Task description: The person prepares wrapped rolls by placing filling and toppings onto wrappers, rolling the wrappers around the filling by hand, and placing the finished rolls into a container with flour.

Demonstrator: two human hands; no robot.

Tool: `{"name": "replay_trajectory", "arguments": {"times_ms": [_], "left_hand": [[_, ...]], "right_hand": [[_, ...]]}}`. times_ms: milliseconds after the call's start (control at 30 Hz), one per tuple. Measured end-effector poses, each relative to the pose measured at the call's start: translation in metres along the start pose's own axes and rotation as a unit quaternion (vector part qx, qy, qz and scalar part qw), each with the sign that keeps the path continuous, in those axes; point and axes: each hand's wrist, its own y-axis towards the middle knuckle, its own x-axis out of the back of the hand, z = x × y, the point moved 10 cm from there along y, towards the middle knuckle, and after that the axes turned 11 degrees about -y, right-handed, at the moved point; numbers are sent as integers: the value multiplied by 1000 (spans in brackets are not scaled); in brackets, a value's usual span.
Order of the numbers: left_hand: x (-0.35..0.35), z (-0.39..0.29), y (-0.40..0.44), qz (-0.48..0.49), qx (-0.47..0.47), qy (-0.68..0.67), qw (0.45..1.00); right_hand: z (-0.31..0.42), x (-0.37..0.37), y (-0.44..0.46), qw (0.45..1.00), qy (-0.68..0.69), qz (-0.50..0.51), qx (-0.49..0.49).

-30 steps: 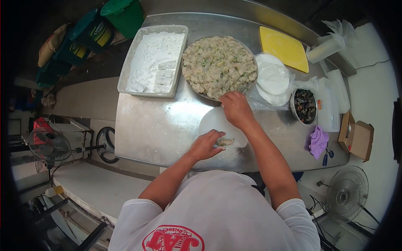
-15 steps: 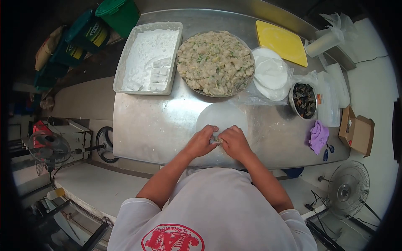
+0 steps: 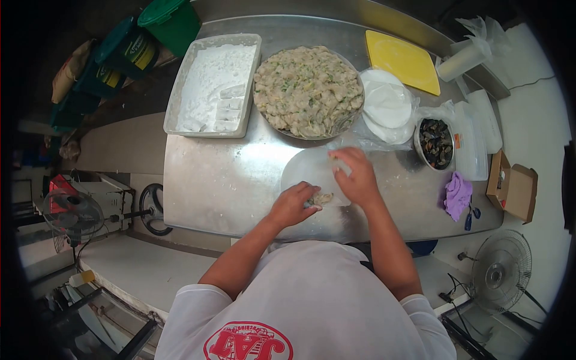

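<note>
A round translucent wrapper sheet (image 3: pixel 306 167) lies on the steel table near its front edge. On its near part sits a small lump of filling (image 3: pixel 324 198). My left hand (image 3: pixel 293 204) is closed at the left end of that lump, fingertips on it. My right hand (image 3: pixel 357 174) is raised over the wrapper's right side, fingers apart and slightly blurred. Beyond the wrapper stands a large bowl heaped with pale filling flecked with green (image 3: pixel 309 90). To the right of the bowl is a stack of white round wrappers (image 3: pixel 388 105) on plastic.
A tray of white powder with several coated rolls (image 3: pixel 216 72) stands back left. Further right are a yellow board (image 3: pixel 403 60), a bowl of dark pieces (image 3: pixel 436 144), clear plastic containers (image 3: pixel 471 144), a purple cloth (image 3: pixel 457 195) and an open cardboard box (image 3: pixel 515 189).
My right hand went from the big bowl's near rim to the lump beside my left hand, then lifted away to the upper right. My left hand stays by the lump.
</note>
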Motion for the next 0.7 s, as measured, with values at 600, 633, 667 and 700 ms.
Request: {"name": "replay_trajectory", "arguments": {"times_ms": [600, 633, 667, 700], "left_hand": [[2, 9, -1, 6, -9, -41, 999], [0, 8, 0, 7, -18, -27, 999], [-1, 9, 0, 7, -20, -27, 999], [0, 8, 0, 7, -20, -26, 999]], "right_hand": [[-17, -68, -87, 999, -32, 2, 26], [-13, -64, -87, 998, -46, -4, 38], [-9, -59, -86, 997, -59, -9, 51], [-7, -53, -82, 997, -59, -9, 53]]}}
